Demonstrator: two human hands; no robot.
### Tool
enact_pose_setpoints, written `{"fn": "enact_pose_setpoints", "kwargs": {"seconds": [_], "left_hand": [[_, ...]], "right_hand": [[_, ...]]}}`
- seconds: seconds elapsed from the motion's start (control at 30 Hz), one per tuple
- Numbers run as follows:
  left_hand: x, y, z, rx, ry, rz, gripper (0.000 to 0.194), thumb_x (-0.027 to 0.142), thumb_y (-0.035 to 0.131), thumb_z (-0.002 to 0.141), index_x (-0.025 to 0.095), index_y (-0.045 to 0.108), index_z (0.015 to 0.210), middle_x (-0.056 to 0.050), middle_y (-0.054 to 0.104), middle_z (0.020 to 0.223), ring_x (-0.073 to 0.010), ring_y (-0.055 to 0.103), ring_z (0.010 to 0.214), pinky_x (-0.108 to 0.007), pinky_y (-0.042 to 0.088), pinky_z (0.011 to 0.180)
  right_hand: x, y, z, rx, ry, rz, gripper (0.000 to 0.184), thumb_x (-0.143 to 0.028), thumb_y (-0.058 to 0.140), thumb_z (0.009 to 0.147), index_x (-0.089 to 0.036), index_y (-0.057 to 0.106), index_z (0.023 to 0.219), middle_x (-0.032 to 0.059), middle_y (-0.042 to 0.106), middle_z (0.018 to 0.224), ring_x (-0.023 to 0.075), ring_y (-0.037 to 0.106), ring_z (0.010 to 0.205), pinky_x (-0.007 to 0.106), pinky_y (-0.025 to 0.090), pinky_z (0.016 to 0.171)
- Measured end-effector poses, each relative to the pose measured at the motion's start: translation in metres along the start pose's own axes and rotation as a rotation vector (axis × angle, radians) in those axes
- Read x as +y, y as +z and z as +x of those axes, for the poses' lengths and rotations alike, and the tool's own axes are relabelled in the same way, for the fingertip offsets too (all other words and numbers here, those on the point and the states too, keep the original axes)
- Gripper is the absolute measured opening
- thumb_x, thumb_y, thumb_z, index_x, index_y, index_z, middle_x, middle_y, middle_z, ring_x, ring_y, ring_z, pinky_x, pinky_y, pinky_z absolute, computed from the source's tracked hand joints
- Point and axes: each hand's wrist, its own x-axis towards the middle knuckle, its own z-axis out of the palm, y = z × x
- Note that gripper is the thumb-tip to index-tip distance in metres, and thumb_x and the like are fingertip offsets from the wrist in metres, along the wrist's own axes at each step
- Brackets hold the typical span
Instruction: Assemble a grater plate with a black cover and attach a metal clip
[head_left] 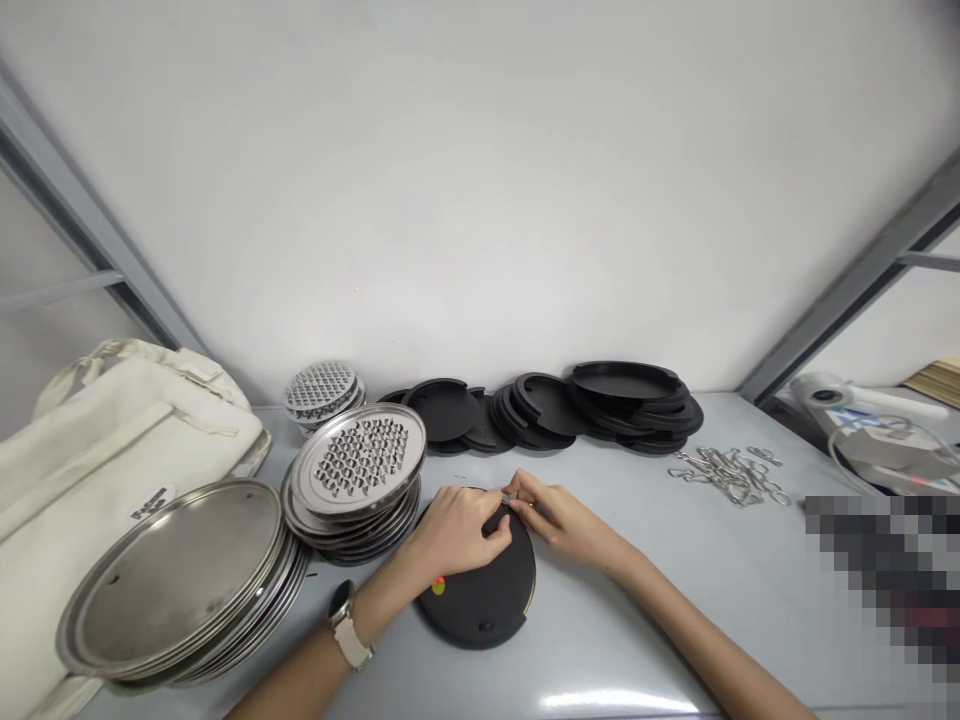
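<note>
A round black plate (480,590) lies on the table in front of me, with a small slot near its front edge and a red and yellow-green sticker (439,585) at its left. My left hand (461,525), with a watch on the wrist, reaches over the plate; its thumb and fingers close on the far rim. My right hand (559,520) pinches a small metal clip (506,499) at that rim, against the left fingertips. The fingers hide most of the clip and how it sits on the plate.
Stacked metal grater discs (364,460) and plain metal discs (180,580) stand at the left, beside a cream bag (127,430). Black plates (630,400) are piled along the wall. Loose metal clips (731,475) lie at the right, near a white device (870,420).
</note>
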Motion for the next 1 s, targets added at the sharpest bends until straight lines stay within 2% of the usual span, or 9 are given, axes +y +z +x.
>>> {"fn": "enact_pose_setpoints", "kwargs": {"seconds": [0.17, 0.47, 1.0], "left_hand": [[0.0, 0.0, 0.0, -0.001, 0.004, 0.008, 0.014, 0.03, 0.049, 0.081, 0.02, 0.053, 0.072, 0.002, 0.056, 0.058, -0.013, 0.051, 0.053, -0.028, 0.02, 0.05], [-0.002, 0.002, 0.0, -0.002, 0.003, -0.009, 0.018, 0.031, 0.049, 0.082, 0.019, 0.052, 0.069, 0.002, 0.055, 0.057, -0.0129, 0.052, 0.053, -0.028, 0.022, 0.05], [0.005, 0.0, 0.0, -0.021, -0.005, -0.015, 0.018, 0.031, 0.049, 0.081, 0.018, 0.055, 0.07, 0.001, 0.056, 0.058, -0.0132, 0.052, 0.053, -0.026, 0.025, 0.052]], "right_hand": [[0.0, -0.002, 0.0, -0.021, -0.01, 0.02, 0.015, -0.033, 0.038, 0.094, -0.021, 0.044, 0.101, -0.0068, 0.043, 0.057, 0.0107, 0.033, 0.052, 0.022, 0.03, 0.052], [-0.001, -0.008, -0.001, -0.086, 0.001, 0.003, 0.019, -0.031, 0.038, 0.094, -0.021, 0.045, 0.108, -0.0037, 0.056, 0.063, 0.0117, 0.047, 0.056, 0.022, 0.039, 0.056], [-0.01, -0.018, -0.004, -0.138, -0.035, -0.025, 0.018, -0.024, 0.036, 0.092, -0.022, 0.047, 0.106, -0.0026, 0.058, 0.066, 0.0126, 0.053, 0.06, 0.023, 0.043, 0.061]]}}
